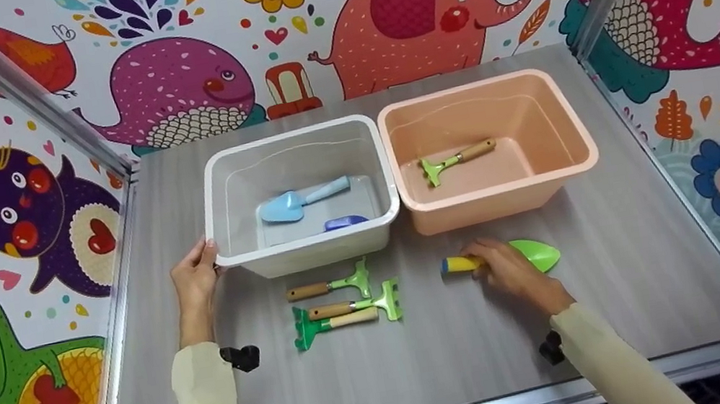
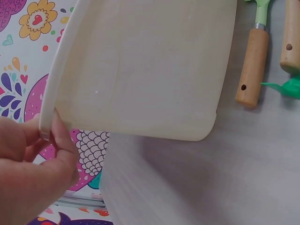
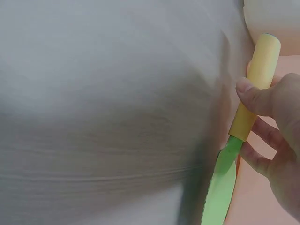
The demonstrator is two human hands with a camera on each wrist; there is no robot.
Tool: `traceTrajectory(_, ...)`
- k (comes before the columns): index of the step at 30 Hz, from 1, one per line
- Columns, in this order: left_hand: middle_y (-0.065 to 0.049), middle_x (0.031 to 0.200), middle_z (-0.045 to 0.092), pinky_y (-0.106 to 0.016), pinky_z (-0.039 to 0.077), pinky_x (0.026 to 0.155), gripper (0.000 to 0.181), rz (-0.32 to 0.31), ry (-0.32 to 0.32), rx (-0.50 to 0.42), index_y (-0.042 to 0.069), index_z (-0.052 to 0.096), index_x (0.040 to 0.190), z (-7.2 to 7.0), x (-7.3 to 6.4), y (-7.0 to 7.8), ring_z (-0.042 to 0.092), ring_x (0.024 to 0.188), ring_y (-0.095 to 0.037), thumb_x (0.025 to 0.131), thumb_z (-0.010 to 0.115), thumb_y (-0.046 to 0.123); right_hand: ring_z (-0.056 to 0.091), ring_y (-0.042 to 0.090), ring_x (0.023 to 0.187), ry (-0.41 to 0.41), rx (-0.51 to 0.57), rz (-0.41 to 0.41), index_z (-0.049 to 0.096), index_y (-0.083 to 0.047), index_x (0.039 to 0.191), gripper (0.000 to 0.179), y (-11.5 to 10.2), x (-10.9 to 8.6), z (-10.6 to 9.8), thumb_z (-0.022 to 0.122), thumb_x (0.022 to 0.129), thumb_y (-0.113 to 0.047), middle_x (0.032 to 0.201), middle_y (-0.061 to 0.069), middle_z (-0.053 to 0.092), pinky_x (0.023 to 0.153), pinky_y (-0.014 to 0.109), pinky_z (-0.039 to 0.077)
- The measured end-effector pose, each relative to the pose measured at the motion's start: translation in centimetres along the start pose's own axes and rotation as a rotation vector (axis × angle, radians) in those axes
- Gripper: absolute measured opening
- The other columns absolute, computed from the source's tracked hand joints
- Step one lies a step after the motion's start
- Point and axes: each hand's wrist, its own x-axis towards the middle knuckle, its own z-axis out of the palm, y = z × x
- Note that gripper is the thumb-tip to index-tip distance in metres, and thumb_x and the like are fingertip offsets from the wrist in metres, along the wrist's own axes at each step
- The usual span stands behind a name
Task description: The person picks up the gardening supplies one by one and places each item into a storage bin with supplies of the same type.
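At the left front corner of the white tub [image 1: 309, 247], my left hand [image 1: 195, 277] pinches the rim between thumb and fingers, as the left wrist view also shows. My right hand [image 1: 506, 269] grips the yellow handle of a hand trowel [image 1: 538, 254] with a green blade, in front of the peach tub [image 1: 498, 197]. In the right wrist view, thumb and fingers wrap round the handle [image 3: 265, 61], and the blade points away below. Inside the white tub lie a light blue trowel [image 1: 284, 207] and a dark blue piece [image 1: 345, 222], its lower part hidden by the front wall.
A small green rake [image 1: 445, 164] with a wooden handle lies in the peach tub. Several more hand rakes [image 1: 348, 306] lie close together on the grey table [image 1: 390, 380] before the white tub. Patterned walls [image 1: 402, 19] with metal posts enclose the table's back and sides.
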Motion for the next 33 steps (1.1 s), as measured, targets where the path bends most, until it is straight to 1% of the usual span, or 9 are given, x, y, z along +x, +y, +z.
traceTrajectory(4, -0.022, 0.141, 0.054, -0.009, 0.049, 0.067, 0.047, 0.009, 0.007, -0.007, 0.007, 0.045, 0.148, 0.1, -0.1, -0.1, 0.055, 0.079, 0.001, 0.104, 0.053, 0.021, 0.066, 0.027, 0.091, 0.048, -0.020, -0.058, 0.069, -0.007, 0.110, 0.038, -0.5, 0.2, -0.2, 0.078, 0.076, 0.009, 0.099, 0.009, 0.068, 0.080, 0.045, 0.056)
traceTrajectory(6, -0.022, 0.138, 0.057, -0.010, 0.050, 0.066, 0.046, 0.011, 0.021, -0.022, 0.005, 0.046, 0.147, 0.2, -0.1, -0.2, 0.057, 0.079, -0.001, 0.104, 0.054, 0.020, 0.066, 0.027, 0.090, 0.062, -0.039, -0.072, 0.069, -0.008, 0.109, 0.037, -0.8, 0.3, -0.3, 0.077, 0.077, 0.008, 0.098, 0.008, 0.068, 0.078, 0.044, 0.056)
traceTrajectory(10, -0.022, 0.139, 0.057, -0.010, 0.050, 0.066, 0.046, 0.007, 0.018, -0.011, 0.005, 0.046, 0.147, 0.1, -0.3, -0.3, 0.057, 0.077, 0.000, 0.104, 0.053, 0.020, 0.065, 0.027, 0.086, 0.081, -0.080, -0.066, 0.069, -0.009, 0.108, 0.035, -1.6, 0.5, -0.7, 0.078, 0.077, 0.005, 0.095, 0.007, 0.067, 0.075, 0.044, 0.056)
traceTrajectory(13, -0.021, 0.141, 0.055, -0.009, 0.049, 0.067, 0.046, 0.000, 0.003, 0.009, 0.007, 0.045, 0.149, 0.0, -0.2, -0.3, 0.055, 0.077, 0.002, 0.105, 0.051, 0.022, 0.065, 0.027, 0.085, 0.095, -0.092, -0.049, 0.069, -0.008, 0.107, 0.035, -2.2, 0.8, -1.0, 0.080, 0.077, 0.004, 0.094, 0.007, 0.066, 0.074, 0.045, 0.056)
traceTrajectory(18, -0.020, 0.140, 0.055, -0.008, 0.049, 0.067, 0.046, -0.004, 0.001, 0.004, 0.010, 0.045, 0.148, 0.0, 0.0, -0.1, 0.055, 0.076, 0.003, 0.105, 0.051, 0.022, 0.065, 0.027, 0.086, 0.123, -0.100, -0.046, 0.069, -0.009, 0.108, 0.037, -3.3, 1.3, -1.9, 0.079, 0.075, 0.006, 0.097, 0.007, 0.067, 0.075, 0.046, 0.056)
traceTrajectory(22, -0.020, 0.139, 0.056, -0.009, 0.049, 0.065, 0.045, -0.003, 0.003, 0.004, 0.009, 0.046, 0.148, 0.0, 0.0, 0.0, 0.055, 0.074, 0.003, 0.105, 0.051, 0.021, 0.065, 0.026, 0.085, 0.164, -0.101, -0.077, 0.069, -0.010, 0.107, 0.039, -4.1, 1.6, -2.6, 0.079, 0.073, 0.007, 0.097, 0.006, 0.067, 0.074, 0.046, 0.055)
traceTrajectory(28, -0.021, 0.139, 0.055, -0.008, 0.049, 0.067, 0.046, 0.000, -0.008, 0.003, 0.008, 0.044, 0.149, -0.1, 0.1, -0.1, 0.055, 0.076, 0.004, 0.105, 0.050, 0.021, 0.063, 0.025, 0.087, 0.230, -0.104, -0.135, 0.068, -0.011, 0.105, 0.040, -5.1, 2.2, -3.4, 0.079, 0.072, 0.008, 0.098, 0.006, 0.065, 0.075, 0.044, 0.055)
traceTrajectory(33, -0.020, 0.129, 0.058, -0.009, 0.049, 0.065, 0.045, 0.045, 0.010, 0.020, 0.005, 0.048, 0.146, 0.0, 0.0, -0.2, 0.054, 0.072, 0.004, 0.104, 0.052, 0.021, 0.064, 0.025, 0.087, 0.247, -0.111, -0.163, 0.068, -0.012, 0.104, 0.040, -6.2, 2.7, -3.9, 0.082, 0.071, 0.006, 0.097, 0.005, 0.066, 0.076, 0.043, 0.054)
